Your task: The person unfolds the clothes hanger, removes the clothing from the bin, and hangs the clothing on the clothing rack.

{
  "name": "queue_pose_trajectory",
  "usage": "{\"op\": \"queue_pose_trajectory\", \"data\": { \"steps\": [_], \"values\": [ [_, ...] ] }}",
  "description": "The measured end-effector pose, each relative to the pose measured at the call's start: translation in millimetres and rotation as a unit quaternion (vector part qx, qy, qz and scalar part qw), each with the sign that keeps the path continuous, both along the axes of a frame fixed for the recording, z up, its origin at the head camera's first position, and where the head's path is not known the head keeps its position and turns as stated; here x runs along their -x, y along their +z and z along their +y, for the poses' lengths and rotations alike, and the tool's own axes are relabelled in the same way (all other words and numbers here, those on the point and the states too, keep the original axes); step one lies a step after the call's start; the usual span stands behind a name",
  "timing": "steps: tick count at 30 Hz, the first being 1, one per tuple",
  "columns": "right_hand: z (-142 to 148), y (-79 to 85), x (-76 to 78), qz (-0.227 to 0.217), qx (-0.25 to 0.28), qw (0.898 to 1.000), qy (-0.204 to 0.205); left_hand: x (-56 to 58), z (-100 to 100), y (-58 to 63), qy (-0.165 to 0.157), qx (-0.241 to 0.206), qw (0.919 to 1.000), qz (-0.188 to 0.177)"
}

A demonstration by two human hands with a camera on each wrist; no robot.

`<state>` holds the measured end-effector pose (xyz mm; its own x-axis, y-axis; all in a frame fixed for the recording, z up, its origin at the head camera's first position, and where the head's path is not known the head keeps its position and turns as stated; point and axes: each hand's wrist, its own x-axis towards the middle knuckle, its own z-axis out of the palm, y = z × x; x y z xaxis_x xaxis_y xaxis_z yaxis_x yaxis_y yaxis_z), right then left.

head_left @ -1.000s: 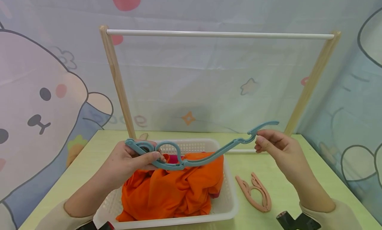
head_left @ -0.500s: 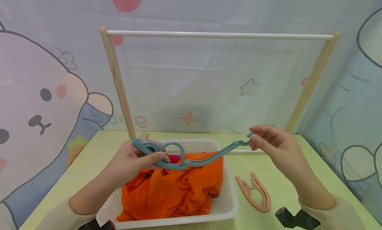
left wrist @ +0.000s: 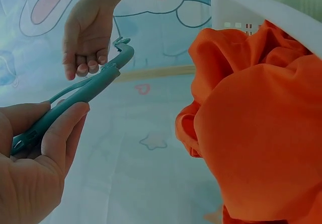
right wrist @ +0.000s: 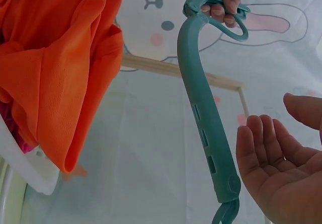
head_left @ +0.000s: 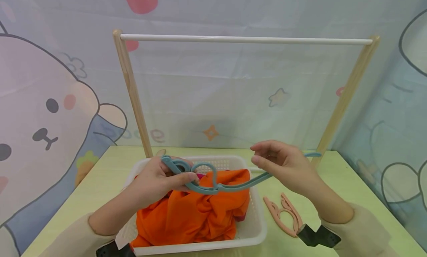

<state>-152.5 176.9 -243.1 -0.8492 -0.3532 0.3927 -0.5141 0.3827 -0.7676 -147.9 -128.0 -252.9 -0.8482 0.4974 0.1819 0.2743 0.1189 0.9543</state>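
A teal folding clothes hanger [head_left: 233,187] is held up over the basket, one arm swung out to the right and the other folded in beside the hook. My left hand [head_left: 166,177] grips its folded end between thumb and fingers. My right hand [head_left: 288,166] is beside the extended arm, fingers loosely bent and nothing between them; it hides part of that arm in the head view, with the tip showing behind it. In the right wrist view, the slotted arm of the hanger [right wrist: 204,113] passes next to the fingertips [right wrist: 245,133].
Bunched orange cloth [head_left: 193,216] with some magenta fabric fills a white plastic basket [head_left: 200,249]. A folded pink hanger [head_left: 295,222] lies on the table right of it. Behind stands a wooden-legged rack with a white bar [head_left: 247,39].
My right hand has let go of the hanger's far end and moved left along the extended arm. My left hand has shifted slightly right with the hanger.
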Motion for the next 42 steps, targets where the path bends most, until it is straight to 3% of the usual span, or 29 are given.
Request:
{"op": "queue_pose_trajectory", "data": {
  "steps": [5, 10, 17, 23, 33, 42],
  "values": [
    [-7.6, -0.2, 3.3, 0.001, -0.020, 1.000, 0.023, 1.4, 2.5, 0.1, -0.003, 0.001, 0.9999, -0.013],
    [-14.3, -6.2, 9.1, 0.014, -0.039, 0.997, 0.071, 1.5, 7.5, 1.6, -0.005, 0.020, 0.9997, -0.013],
    [-22.5, -15.2, 13.0, 0.046, -0.065, 0.986, 0.144, 1.8, 15.9, 4.2, -0.005, 0.042, 0.9991, 0.004],
    [-27.6, -20.3, 13.4, 0.036, -0.082, 0.976, 0.198, 3.0, 18.7, 4.2, -0.013, 0.039, 0.9991, -0.010],
    [-31.2, -25.7, 13.3, 0.035, -0.108, 0.968, 0.224, 5.8, 19.0, 0.0, -0.026, 0.024, 0.9992, -0.019],
    [-30.7, -31.9, 14.5, 0.045, -0.107, 0.967, 0.225, 6.5, 20.1, -2.1, -0.031, 0.018, 0.9992, -0.020]
  ]
}}
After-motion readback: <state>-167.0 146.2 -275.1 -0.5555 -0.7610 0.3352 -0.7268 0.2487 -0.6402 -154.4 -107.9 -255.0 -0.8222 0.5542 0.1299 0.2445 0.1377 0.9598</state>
